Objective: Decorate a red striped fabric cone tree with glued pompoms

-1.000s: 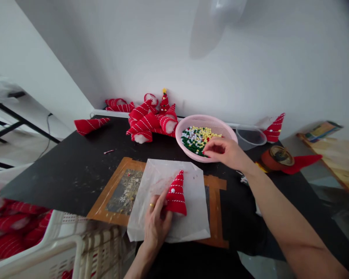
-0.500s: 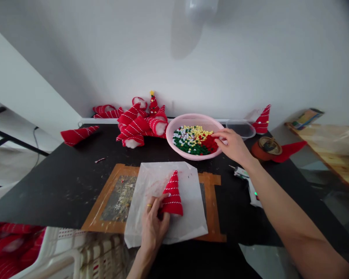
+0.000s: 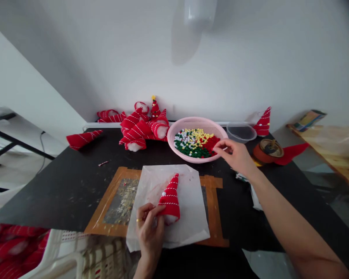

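My left hand [image 3: 151,224] is closed on the lower left edge of a red felt cone [image 3: 170,195] with white dashed stripes. White stuffing shows at the cone's base, and one white pom-pom [image 3: 164,193] sits on its left side. The cone lies over a sheet of white paper [image 3: 189,228]. At the right rim of the pink basket [image 3: 174,124], my right hand [image 3: 235,155] has thumb and fingertips pinched together; what they hold, if anything, is too small to make out. Small red, yellow, green and white pom-poms [image 3: 192,143] fill the basket's bottom.
Several striped felt cones [image 3: 138,131] are heaped at the back, with another cone [image 3: 83,138] to their left. A glue gun [image 3: 254,197] lies partly behind my right forearm. A clear plastic container [image 3: 241,131] and a brown tape roll [image 3: 267,150] stand at right.
My right hand has drawn back from the red pom-poms to the basket rim, its fingers pinched. My left hand has shifted down the cone, exposing the white pom-pom and the stuffed base.
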Available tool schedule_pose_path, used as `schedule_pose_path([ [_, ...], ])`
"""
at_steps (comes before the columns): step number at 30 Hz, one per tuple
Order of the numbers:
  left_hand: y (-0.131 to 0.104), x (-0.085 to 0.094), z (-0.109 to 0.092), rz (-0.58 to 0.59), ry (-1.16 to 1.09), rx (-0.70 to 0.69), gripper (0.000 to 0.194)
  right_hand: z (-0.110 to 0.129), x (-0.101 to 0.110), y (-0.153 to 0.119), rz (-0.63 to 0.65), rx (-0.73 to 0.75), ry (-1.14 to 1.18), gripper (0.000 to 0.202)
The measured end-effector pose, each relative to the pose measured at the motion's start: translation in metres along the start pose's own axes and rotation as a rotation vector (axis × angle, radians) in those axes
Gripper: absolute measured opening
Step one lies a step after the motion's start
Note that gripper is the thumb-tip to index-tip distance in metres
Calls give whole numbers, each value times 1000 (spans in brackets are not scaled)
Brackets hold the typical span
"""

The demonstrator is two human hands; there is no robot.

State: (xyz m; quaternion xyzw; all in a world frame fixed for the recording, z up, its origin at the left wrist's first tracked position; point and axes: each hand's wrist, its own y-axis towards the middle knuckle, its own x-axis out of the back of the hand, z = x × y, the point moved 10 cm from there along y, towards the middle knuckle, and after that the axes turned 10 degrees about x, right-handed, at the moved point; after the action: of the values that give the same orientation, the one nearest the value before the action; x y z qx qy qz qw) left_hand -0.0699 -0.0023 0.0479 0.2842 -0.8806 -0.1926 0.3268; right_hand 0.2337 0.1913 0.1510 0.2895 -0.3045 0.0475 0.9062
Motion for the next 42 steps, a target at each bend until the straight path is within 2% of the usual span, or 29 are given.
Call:
schedule_pose_path([
  [2, 0, 1, -5, -9, -10, -27, 21, 14, -25, -19, 97, -21, 92, 11],
  [5, -2, 1, -4, -6, 10, -21, 20, 37, -79, -60, 331, -57, 229, 11],
  [7, -5, 1, 0, 12, 31, -13, 19, 56, -110, -89, 450, -18, 271, 12],
  [10, -9, 4, 0, 28, 109, -41, 16, 78, -142, -120, 569, 77, 231, 19],
  [14, -9, 6, -10, 73, 195, -89, 17, 88, -158, -135, 651, 116, 148, 25],
  [16, -7, 4, -15, 111, 173, -104, 24, 88, -159, -135, 660, 116, 131, 26],
  [20, -3, 2, -24, 93, 153, -184, 48, 87, -161, -134, 661, 114, 135, 26],
  [22, -3, -4, -26, 119, 167, -239, 48, 87, -163, -135, 657, 107, 148, 26],
  [26, -3, -11, -20, 154, 163, -272, 36, 88, -160, -133, 661, 92, 172, 25],
  [28, -3, -10, -17, 137, 141, -264, 32, 85, -151, -124, 640, 81, 202, 25],
  [32, -2, -9, -14, 137, 120, -238, 27, 65, -104, -83, 474, 21, 235, 22],
  [37, -1, -6, -14, 125, 105, -214, 28, 21, -36, -20, 197, -66, 199, 21],
  [39, -1, -5, -13, 116, 97, -210, 30, 3, -22, 0, 134, -107, 198, 22],
  [42, -1, -5, -11, 118, 103, -195, 32, -17, -22, 24, 125, -131, 202, 25],
])
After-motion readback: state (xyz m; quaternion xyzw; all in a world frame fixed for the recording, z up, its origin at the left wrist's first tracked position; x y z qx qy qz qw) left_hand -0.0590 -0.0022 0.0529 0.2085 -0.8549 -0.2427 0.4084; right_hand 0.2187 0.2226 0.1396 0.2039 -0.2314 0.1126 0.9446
